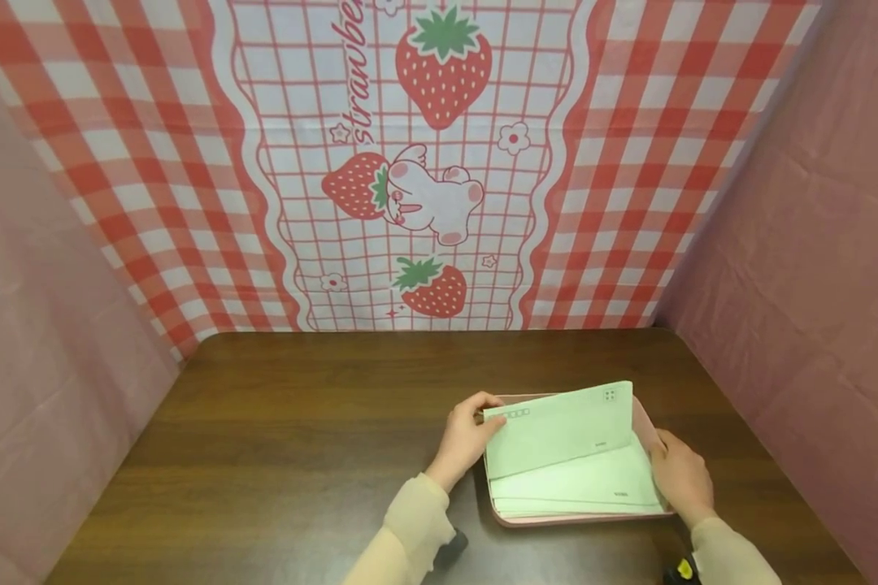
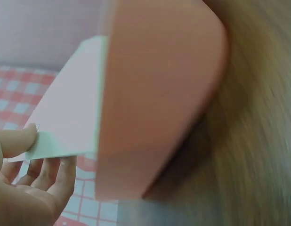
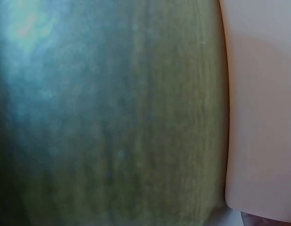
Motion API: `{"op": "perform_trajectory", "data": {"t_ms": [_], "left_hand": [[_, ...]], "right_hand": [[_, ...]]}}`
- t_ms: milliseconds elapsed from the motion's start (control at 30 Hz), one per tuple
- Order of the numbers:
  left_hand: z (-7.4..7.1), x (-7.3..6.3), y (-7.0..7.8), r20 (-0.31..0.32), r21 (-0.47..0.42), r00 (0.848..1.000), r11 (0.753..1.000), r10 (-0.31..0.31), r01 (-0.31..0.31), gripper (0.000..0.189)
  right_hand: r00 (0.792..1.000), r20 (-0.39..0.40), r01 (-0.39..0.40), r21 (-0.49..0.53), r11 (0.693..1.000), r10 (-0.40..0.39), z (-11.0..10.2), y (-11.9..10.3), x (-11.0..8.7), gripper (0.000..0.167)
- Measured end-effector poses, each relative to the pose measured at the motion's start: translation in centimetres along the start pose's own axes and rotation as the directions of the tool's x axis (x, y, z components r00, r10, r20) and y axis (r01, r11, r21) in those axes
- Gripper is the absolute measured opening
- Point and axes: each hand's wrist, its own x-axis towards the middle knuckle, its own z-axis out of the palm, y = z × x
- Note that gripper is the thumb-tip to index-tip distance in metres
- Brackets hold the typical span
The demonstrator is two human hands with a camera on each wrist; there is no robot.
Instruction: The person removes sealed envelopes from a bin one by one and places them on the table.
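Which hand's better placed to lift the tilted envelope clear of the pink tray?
Probably the left hand: it pinches the tilted envelope at its left end. The right hand grips the pink tray at the opposite side.

Pale green rectangular paper envelope (image 1: 559,432), printed, slanting above matching flat envelopes (image 1: 571,481) inside a shallow pink round-cornered tray (image 1: 645,418).

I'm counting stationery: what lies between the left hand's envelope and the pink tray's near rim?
More pale green envelopes, lying in the tray; the head view shows this.
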Motion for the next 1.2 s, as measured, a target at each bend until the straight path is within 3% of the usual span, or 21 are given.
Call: {"op": "perform_trajectory", "data": {"t_ms": [67,167,267,367,467,633,733,900,967,1067,1200], "left_hand": [[-0.2,0.0,0.2,-0.007,-0.155,0.998,0.986,-0.056,0.054,0.017],[-0.4,-0.1,0.7,-0.024,-0.338,0.988,0.931,-0.153,0.136,0.023],[-0.6,-0.1,0.9,-0.061,-0.429,0.974,0.887,-0.217,0.171,0.030],[-1.1,-0.2,1.2,-0.094,-0.480,0.967,0.862,-0.237,0.165,0.033],[-1.9,-0.3,1.5,-0.103,-0.487,0.970,0.862,-0.218,0.142,0.030],[-2.9,-0.6,1.3,-0.085,-0.404,0.985,0.909,-0.153,0.106,0.024],[-2.8,-1.3,0.9,-0.080,-0.335,0.989,0.938,-0.124,0.090,0.024],[-1.7,-2.6,0.2,0.004,-0.259,0.997,0.963,-0.077,0.076,0.041],[-1.3,-3.0,0.1,0.024,-0.250,0.997,0.965,-0.079,0.082,0.046],[-1.1,-3.2,0.1,-0.013,-0.268,0.994,0.958,-0.108,0.100,0.041],[-2.1,-3.0,0.5,-0.088,-0.364,0.977,0.919,-0.196,0.152,0.028]], "right_hand": [[1.000,-0.008,0.009,-0.002,1.000,-0.009,0.0,0.1,0.0,0.047],[0.999,-0.020,0.026,-0.002,1.000,-0.026,0.1,0.2,0.1,0.047],[0.998,-0.036,0.041,-0.001,0.999,-0.041,0.1,0.3,0.0,0.046],[0.998,-0.042,0.039,0.000,0.999,-0.039,0.1,0.4,-0.1,0.046],[0.998,-0.045,0.039,0.001,0.999,-0.039,0.2,0.3,-0.1,0.045],[0.997,-0.059,0.048,0.000,0.999,-0.048,0.2,0.0,-0.1,0.043],[0.997,-0.061,0.039,-0.006,0.999,-0.039,0.1,0.0,-0.1,0.043],[0.998,-0.061,0.035,-0.005,0.999,-0.035,-0.1,-0.1,-0.1,0.043],[0.998,-0.056,0.040,-0.006,0.999,-0.040,-0.1,0.0,-0.1,0.043],[0.997,-0.052,0.048,-0.007,0.999,-0.048,0.0,0.0,0.0,0.043],[0.997,-0.058,0.051,-0.008,0.999,-0.052,0.2,0.1,0.0,0.042]]}}
